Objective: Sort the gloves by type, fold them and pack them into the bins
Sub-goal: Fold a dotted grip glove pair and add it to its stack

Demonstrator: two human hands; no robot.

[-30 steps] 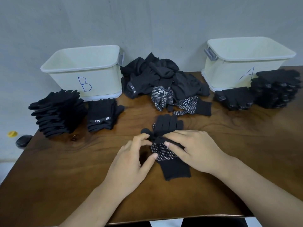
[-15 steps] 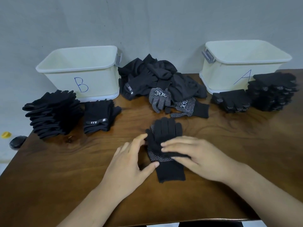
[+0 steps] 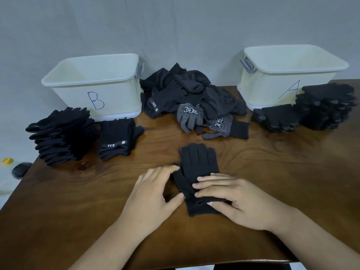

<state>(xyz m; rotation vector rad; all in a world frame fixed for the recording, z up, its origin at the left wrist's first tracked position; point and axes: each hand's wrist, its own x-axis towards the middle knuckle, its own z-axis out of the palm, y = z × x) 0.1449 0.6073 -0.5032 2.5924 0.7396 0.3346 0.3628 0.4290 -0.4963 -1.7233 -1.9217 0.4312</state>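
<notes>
A black dotted glove pair (image 3: 196, 162) lies flat on the wooden table (image 3: 78, 201), fingers pointing away from me. My right hand (image 3: 231, 197) presses flat on its palm and cuff. My left hand (image 3: 155, 190) touches the glove's left edge with fingertips and thumb. An unsorted heap of black gloves (image 3: 187, 94) sits between bin B (image 3: 97, 84) and bin A (image 3: 288, 75). Both bins look empty from here.
Left of centre stand a tall stack of plain black gloves (image 3: 60, 135) and a smaller folded pile with a logo strap (image 3: 116, 137). Two stacks of dotted gloves (image 3: 276, 117) (image 3: 325, 108) stand in front of bin A. The table's near edge is just below my forearms.
The glove's thumb, sticking out left before, now lies tucked against the glove. The white dots no longer show on top. My right hand slid toward the cuff.
</notes>
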